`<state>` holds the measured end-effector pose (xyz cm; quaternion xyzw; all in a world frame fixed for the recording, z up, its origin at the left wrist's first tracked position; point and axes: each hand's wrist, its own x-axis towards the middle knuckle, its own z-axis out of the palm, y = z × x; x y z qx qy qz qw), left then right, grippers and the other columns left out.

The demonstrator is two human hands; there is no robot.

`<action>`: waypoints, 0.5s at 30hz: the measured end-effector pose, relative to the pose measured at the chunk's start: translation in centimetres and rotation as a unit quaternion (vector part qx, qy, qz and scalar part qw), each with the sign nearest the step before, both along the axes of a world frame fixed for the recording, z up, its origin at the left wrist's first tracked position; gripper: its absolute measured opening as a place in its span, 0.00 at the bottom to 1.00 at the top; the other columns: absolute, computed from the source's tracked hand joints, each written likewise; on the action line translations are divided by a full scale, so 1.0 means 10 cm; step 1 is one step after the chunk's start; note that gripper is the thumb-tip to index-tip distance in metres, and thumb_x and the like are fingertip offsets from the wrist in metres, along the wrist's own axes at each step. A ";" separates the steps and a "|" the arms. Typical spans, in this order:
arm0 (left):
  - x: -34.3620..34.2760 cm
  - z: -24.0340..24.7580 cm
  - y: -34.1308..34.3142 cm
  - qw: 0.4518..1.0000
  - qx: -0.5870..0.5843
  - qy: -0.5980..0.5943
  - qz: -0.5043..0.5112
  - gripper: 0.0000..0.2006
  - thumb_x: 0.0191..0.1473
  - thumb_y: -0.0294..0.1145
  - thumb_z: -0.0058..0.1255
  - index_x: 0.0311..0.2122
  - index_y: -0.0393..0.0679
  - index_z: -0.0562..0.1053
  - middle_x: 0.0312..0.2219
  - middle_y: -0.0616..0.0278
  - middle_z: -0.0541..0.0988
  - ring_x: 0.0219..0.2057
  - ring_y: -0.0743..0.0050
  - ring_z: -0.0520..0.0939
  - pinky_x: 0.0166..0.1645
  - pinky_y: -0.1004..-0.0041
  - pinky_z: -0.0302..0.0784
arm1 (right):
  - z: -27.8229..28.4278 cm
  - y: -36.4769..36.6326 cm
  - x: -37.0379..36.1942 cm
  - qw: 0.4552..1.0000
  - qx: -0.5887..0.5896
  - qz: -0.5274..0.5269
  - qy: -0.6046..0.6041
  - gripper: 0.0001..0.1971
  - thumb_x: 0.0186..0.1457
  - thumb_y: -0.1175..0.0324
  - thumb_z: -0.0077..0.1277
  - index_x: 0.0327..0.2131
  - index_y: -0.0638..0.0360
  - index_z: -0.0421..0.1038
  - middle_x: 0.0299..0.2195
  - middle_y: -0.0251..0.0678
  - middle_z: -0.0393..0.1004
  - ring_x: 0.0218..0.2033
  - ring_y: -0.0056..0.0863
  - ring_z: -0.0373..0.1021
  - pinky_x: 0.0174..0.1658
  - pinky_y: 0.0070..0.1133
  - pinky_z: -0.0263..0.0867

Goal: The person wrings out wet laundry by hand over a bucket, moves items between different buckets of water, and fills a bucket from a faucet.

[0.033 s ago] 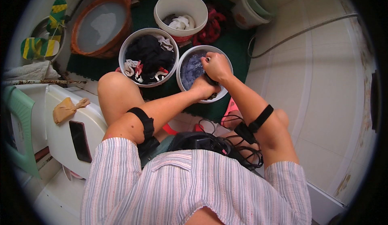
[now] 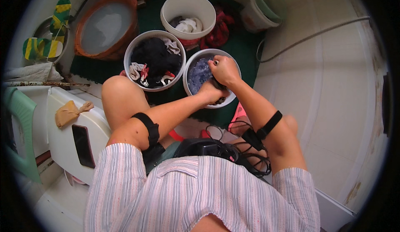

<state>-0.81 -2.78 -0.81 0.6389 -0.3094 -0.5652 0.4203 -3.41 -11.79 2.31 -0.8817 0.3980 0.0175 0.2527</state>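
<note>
Both hands are over a white bucket [image 2: 186, 82] of bluish, sudsy water [image 2: 199, 74] in front of me. My left hand [image 2: 211, 93] is closed round a dark, wet-looking cloth [image 2: 217, 83] low at the bucket's near side. Above and to the right, my right hand [image 2: 225, 70] is clenched, apparently on the same cloth; its fingers mostly hide what they hold. Just left stands a second white bucket [image 2: 126, 61], filled with black clothes [image 2: 152, 57] and some pale and red pieces.
Behind, a third white bucket [image 2: 187, 7] holds pale cloth, beside red cloth [image 2: 217, 30]. An orange-brown tub [image 2: 77, 44] of cloudy water stands far left. A phone [image 2: 83, 145] lies on a white surface at my left. A hose [image 2: 312, 39] runs along the right wall. Black cables [image 2: 256, 155] hang by my lap.
</note>
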 end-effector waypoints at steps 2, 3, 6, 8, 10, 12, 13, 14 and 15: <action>-0.03 -0.05 -0.05 0.974 -0.027 0.183 0.133 0.26 0.31 0.33 0.54 0.38 0.39 0.58 0.32 0.61 0.67 0.31 0.70 0.70 0.34 0.73 0.66 | -0.01 -0.14 0.05 0.993 0.042 -0.058 -0.095 0.12 0.38 0.59 0.45 0.21 0.60 0.69 0.20 0.47 0.67 0.24 0.39 0.65 0.29 0.27 0.59; -0.01 0.13 -0.09 0.934 0.008 0.295 0.201 0.28 0.32 0.33 0.54 0.40 0.40 0.56 0.32 0.62 0.66 0.31 0.69 0.69 0.34 0.72 0.67 | -0.06 -0.34 0.08 0.983 0.067 -0.090 -0.146 0.13 0.38 0.58 0.47 0.19 0.60 0.68 0.18 0.45 0.68 0.21 0.35 0.65 0.27 0.25 0.59; 0.37 0.25 -0.15 0.857 -0.023 0.418 0.301 0.35 0.36 0.51 0.48 0.46 0.46 0.47 0.40 0.53 0.55 0.35 0.60 0.65 0.36 0.62 0.65 | 0.27 -0.60 0.42 0.901 0.128 -0.164 -0.380 0.18 0.39 0.53 0.47 0.16 0.62 0.67 0.13 0.32 0.65 0.17 0.18 0.58 0.22 0.17 0.56; 0.53 0.31 -0.15 0.831 -0.035 0.424 0.360 0.38 0.38 0.56 0.42 0.49 0.47 0.42 0.45 0.49 0.45 0.40 0.57 0.61 0.40 0.60 0.61 | 0.50 -0.71 0.62 0.865 0.144 -0.156 -0.454 0.19 0.40 0.53 0.47 0.21 0.63 0.66 0.16 0.29 0.65 0.19 0.16 0.58 0.23 0.15 0.56; 0.60 0.40 -0.11 0.843 -0.067 0.377 0.379 0.39 0.39 0.56 0.40 0.52 0.48 0.38 0.49 0.48 0.40 0.45 0.55 0.56 0.45 0.61 0.57 | 0.57 -0.75 0.70 0.838 0.226 -0.126 -0.481 0.18 0.39 0.58 0.48 0.29 0.65 0.64 0.24 0.32 0.67 0.24 0.18 0.61 0.29 0.15 0.58; 0.66 0.42 -0.07 0.842 -0.092 0.372 0.381 0.37 0.42 0.53 0.40 0.51 0.47 0.39 0.48 0.49 0.44 0.44 0.59 0.57 0.45 0.63 0.57 | 0.38 -0.84 0.66 0.884 0.158 -0.076 -0.433 0.17 0.39 0.59 0.49 0.28 0.64 0.65 0.23 0.33 0.68 0.24 0.20 0.63 0.29 0.16 0.59; 0.67 0.49 -0.04 0.841 -0.106 0.368 0.382 0.37 0.42 0.52 0.40 0.51 0.47 0.39 0.47 0.50 0.46 0.43 0.61 0.58 0.45 0.64 0.57 | 0.22 -0.87 0.59 0.920 0.089 -0.025 -0.381 0.15 0.38 0.61 0.49 0.27 0.64 0.65 0.23 0.35 0.69 0.24 0.21 0.64 0.30 0.17 0.60; 0.68 0.57 -0.01 0.827 -0.105 0.369 0.411 0.32 0.43 0.49 0.41 0.49 0.44 0.45 0.42 0.53 0.53 0.41 0.64 0.60 0.43 0.66 0.59 | 0.08 -0.83 0.47 0.952 0.030 0.010 -0.305 0.10 0.36 0.67 0.49 0.24 0.62 0.67 0.20 0.40 0.69 0.22 0.27 0.66 0.28 0.20 0.61; 0.69 0.61 0.02 0.826 -0.101 0.370 0.413 0.32 0.43 0.49 0.41 0.49 0.44 0.45 0.42 0.53 0.53 0.41 0.64 0.60 0.43 0.66 0.59 | -0.08 -0.73 0.32 0.980 0.009 0.033 -0.195 0.07 0.35 0.70 0.47 0.22 0.62 0.67 0.20 0.42 0.68 0.23 0.31 0.66 0.28 0.22 0.61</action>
